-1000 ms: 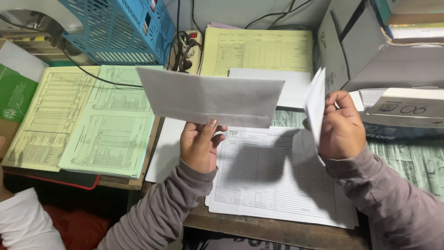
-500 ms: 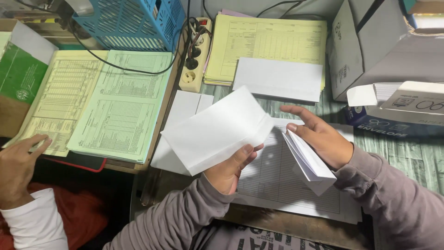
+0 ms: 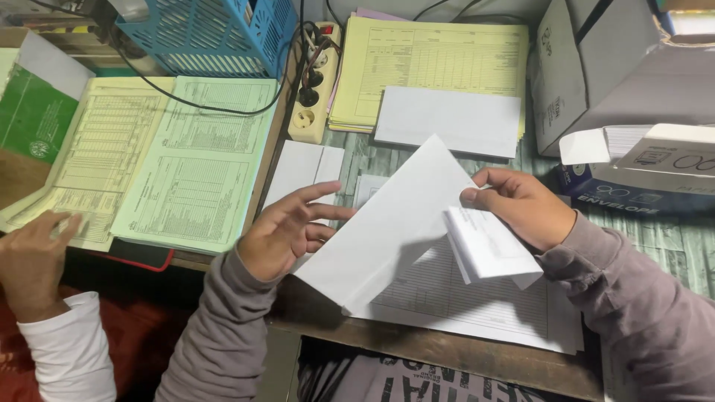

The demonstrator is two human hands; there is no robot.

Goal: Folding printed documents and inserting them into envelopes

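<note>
Envelope [image 3: 387,223] (seemingly open) meets folded paper [image 3: 488,246].

Head cam, looking steeply down over a cluttered desk from close up.

So there was just the one view, worn on the person's head and tipped forward and down at the surface [image 3: 447,350], near enough that both grey sleeves ran in from the bottom edge and the left hand [image 3: 279,234] and right hand [image 3: 521,205] sat about mid-frame. It faced away from the body toward the back of the desk, where the blue basket [image 3: 208,33] and the yellow forms [image 3: 432,63] got cut off at the top. Another person's hand [image 3: 30,257] poked in at the lower left edge. No second camera, so nothing overlapped.
</note>
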